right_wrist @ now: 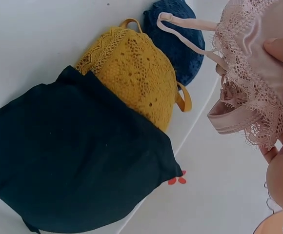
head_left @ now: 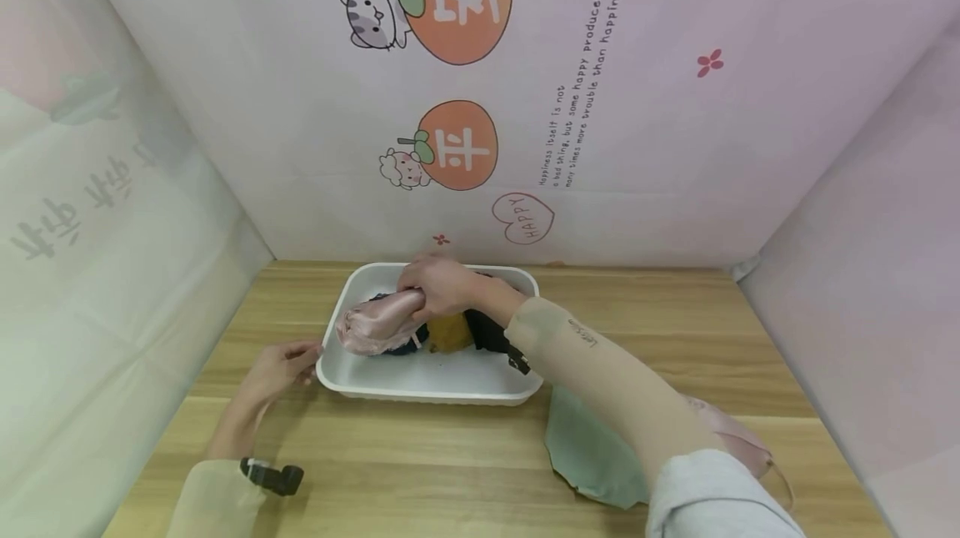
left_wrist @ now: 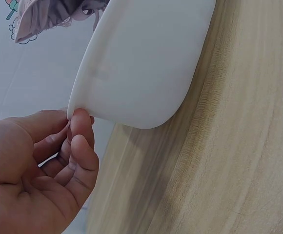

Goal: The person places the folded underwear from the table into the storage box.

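My right hand (head_left: 442, 281) grips a folded pink satin bra (head_left: 378, 325) with lace trim, held over the left part of a white plastic tub (head_left: 431, 379). In the right wrist view, its thin straps and band hang loose beside the fingers. Inside the tub, a navy bra (right_wrist: 180, 44), a mustard lace bra (right_wrist: 136, 73) and a dark, smooth folded garment (right_wrist: 73, 151) stand in a row. The pink bra partly covers the navy one in the head view. At the tub's left end, my left hand (left_wrist: 49, 165) pinches the rim between thumb and fingers.
A pale green garment (head_left: 592, 450) lies on the wooden table (head_left: 390, 463) right of the tub, partly under my right forearm. Farther right is a pink garment (head_left: 731, 429) with a thin strap. Printed cloth walls (head_left: 637, 213) close off the back and both sides.
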`<move>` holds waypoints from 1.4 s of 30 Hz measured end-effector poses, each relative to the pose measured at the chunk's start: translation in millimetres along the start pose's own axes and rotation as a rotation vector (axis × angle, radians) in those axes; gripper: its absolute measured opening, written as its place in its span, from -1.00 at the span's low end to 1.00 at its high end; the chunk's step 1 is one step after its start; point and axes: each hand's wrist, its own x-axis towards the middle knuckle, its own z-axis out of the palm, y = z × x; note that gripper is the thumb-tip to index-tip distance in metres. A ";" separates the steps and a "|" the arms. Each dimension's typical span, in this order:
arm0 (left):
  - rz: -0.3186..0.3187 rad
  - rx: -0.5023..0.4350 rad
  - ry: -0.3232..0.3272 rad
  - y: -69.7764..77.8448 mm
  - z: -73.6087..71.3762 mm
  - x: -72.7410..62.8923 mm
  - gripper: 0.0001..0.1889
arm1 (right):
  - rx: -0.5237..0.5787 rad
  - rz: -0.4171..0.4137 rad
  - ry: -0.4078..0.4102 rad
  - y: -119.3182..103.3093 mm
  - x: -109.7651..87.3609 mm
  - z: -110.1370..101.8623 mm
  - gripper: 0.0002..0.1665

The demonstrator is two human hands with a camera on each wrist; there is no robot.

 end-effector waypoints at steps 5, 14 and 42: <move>0.014 -0.006 -0.002 -0.3 -0.1 1.6 -0.54 | -0.031 -0.038 -0.020 -4.6 8.9 7.5 -0.60; 0.043 -0.025 -0.008 -3.2 0.1 5.4 -0.57 | -0.129 -0.095 -0.079 -11.8 24.1 20.2 -0.49; 0.010 -0.038 -0.011 -3.5 1.6 5.4 -0.52 | -0.182 -0.059 -0.232 -29.0 38.9 38.4 -0.20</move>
